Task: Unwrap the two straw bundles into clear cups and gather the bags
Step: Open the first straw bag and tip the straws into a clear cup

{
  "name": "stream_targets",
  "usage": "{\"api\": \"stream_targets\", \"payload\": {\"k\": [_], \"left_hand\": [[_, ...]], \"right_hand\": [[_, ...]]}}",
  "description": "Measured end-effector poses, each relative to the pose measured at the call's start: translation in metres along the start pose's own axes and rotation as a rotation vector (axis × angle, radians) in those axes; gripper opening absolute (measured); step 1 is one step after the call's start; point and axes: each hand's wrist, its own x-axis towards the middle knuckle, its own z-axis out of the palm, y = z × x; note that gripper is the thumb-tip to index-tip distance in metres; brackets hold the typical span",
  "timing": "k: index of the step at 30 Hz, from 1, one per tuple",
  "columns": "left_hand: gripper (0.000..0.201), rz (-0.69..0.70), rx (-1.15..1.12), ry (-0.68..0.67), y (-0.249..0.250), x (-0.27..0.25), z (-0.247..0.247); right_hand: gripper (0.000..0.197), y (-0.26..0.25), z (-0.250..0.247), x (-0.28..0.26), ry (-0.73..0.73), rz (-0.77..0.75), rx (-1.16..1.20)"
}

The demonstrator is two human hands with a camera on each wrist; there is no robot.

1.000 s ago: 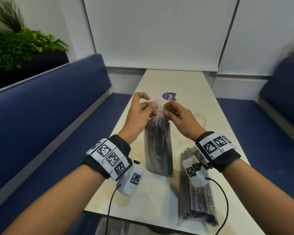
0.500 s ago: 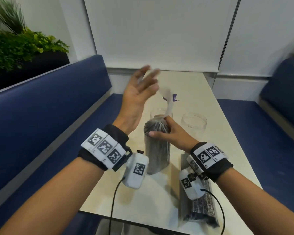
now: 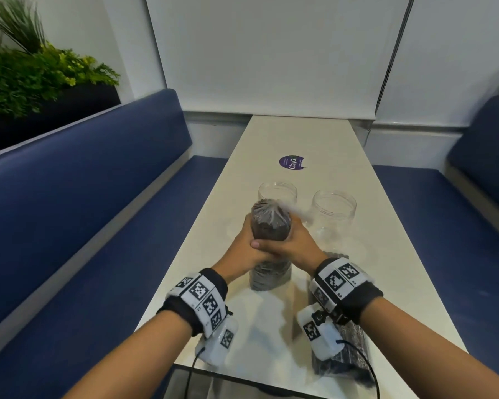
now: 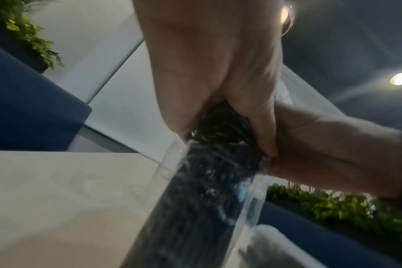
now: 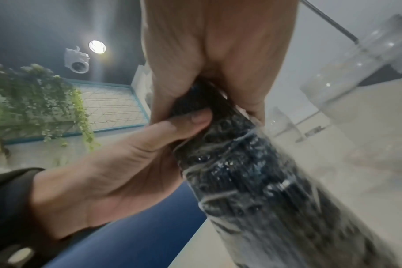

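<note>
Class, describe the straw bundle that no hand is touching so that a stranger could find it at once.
On the long pale table, look at the near right corner. The second bundle lies flat there, partly under the right wrist, unlike the upright bundle gripped by both hands.

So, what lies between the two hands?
In the head view, the upright straw bundle in its bag stands between the left hand and right hand; both grip it.

Both hands (image 3: 271, 246) grip upright straw bundle (image 3: 270, 226).

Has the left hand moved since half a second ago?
Yes. The left hand has dropped from above the standing straw bundle, fingers spread, to grip its side opposite the right hand, nearer the table.
</note>
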Motion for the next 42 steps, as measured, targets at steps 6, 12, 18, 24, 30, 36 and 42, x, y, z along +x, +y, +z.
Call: {"api": "stream_targets", "payload": {"k": [6,12,18,24,30,36,42], "left_hand": [[0.095,-0.15,0.133,-0.102,-0.04,-0.001,-0.005],[0.119,-0.014,0.053,-0.072,0.003,0.011,-0.019],[0.094,-0.022,0.135,-0.047,-0.02,0.009,-0.007],[0.09,-0.103,0.165,-0.09,-0.039,-0.002,-0.003],[0.112,0.044,0.039,0.024,-0.003,0.015,-0.015],[0.09,-0.097,0.113,0.045,-0.042,0.01,0.002],[0.076,-0.177,0.077,0.01,-0.063,0.006,0.004]], "right_hand": [[0.091,0.031,-0.003,-0.003,-0.116,0.163,-0.094],[0.097,0.001,-0.012,0.007,-0.036,-0.009,0.087],[0.087,0.024,-0.005,0.008,-0.077,0.166,-0.038],[0.1,0.028,-0.009,0.0,-0.181,0.291,-0.066],[0.084,-0.002,-0.01,0.012,-0.056,0.121,0.122],[0.074,0.033,0.003,0.005,-0.049,0.196,-0.051],[0.084,0.052,0.001,0.01,-0.172,0.31,-0.165]]}}
